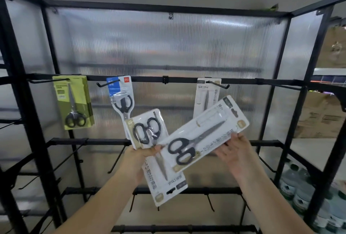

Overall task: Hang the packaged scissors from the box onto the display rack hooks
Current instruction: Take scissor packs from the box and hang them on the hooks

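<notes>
Rack point(164, 79), black metal frame with ribbed translucent back panel; its upper crossbar serves as the landmark below.

Hanging from upper crossbar hooks: 1 green scissors pack point(74, 102) at left; 1 blue-headed scissors pack point(120, 99) right of it; 1 white scissors pack point(206, 95) further right, its lower part hidden behind a held pack. 1 bare hook point(280, 85) at the crossbar's right end.

Below the crossbar, in front of the rack: left hand point(138, 160), fingers curled round 1 white pack, inverted point(159, 170), hang-hole end down, black handles up, thumb on its face. Right hand point(234, 149), fingers and thumb pinching the lower edge of 1 long white pack, tilted point(204, 132), hang-hole end raised toward the crossbar, just under the hooked white pack. The tilted pack overlaps the inverted one.

Lower crossbars carry further bare hooks. Box not in view.

Right of the rack: bottled water point(299, 192) low down, cardboard cartons point(322, 114) behind.
</notes>
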The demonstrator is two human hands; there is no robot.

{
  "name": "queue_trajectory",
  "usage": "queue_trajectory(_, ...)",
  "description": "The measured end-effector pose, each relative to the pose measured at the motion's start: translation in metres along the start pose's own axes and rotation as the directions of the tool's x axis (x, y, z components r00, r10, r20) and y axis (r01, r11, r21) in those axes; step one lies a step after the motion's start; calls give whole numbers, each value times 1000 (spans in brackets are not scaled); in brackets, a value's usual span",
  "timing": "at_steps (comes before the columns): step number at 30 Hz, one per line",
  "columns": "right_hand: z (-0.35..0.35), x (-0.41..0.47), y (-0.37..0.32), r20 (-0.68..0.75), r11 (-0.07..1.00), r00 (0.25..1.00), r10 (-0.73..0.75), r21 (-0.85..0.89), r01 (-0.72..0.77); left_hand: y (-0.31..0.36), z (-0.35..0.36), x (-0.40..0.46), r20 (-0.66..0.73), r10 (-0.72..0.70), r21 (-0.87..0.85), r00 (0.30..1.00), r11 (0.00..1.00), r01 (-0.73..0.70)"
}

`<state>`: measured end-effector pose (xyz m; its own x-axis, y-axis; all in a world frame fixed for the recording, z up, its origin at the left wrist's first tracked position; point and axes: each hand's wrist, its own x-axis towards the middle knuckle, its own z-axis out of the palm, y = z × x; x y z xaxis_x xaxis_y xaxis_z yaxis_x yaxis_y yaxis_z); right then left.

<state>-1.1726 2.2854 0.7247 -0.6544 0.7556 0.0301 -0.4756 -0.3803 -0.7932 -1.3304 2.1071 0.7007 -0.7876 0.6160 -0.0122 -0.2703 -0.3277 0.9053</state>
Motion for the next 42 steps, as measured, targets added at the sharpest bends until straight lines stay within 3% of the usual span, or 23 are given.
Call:
queue_trajectory(2, 5, 0, -10, -44, 984, 993, -113, -146, 105, -1, -2, 1, -36, -3, 4, 999, 1000, 3)
queue_trajectory(5, 12, 3, -30, -41, 837, 939, -341, -467, 284, 2, -6, 2, -53, -1, -70, 999, 998, -3)
queue_trajectory(10, 22, 23, -71, 9, 607, 814, -581, -661, 440, 6, -6, 4, 14, 60, -38, 998, 997, -60)
queue_trajectory(12, 23, 32, -79, 21, 550, 826, -564, -736, 394, 6, -5, 5, 46, 88, -10, 995, 996, -88)
queue_trajectory(17, 21, 38, -79, 0, 578, 870, -493, -747, 328, 6, -3, 6, 66, 103, -3, 992, 995, -103)
queue_trajectory(24, 25, 43, -80, -17, 581, 833, -553, -724, 371, 14, 1, 4, 72, 109, 25, 991, 993, -111)
queue_trajectory(34, 13, 72, -74, -53, 624, 848, -527, -702, 344, 33, 4, 1, -14, 149, -14, 989, 989, -150)
queue_trajectory(38, 26, 94, -69, -5, 505, 827, -562, -794, 338, 39, 4, -1, -40, 141, -17, 989, 990, -141)
queue_trajectory(42, 53, 113, -66, 23, 335, 858, -513, -915, 225, 51, 18, 2, -89, 117, -27, 989, 992, -120)
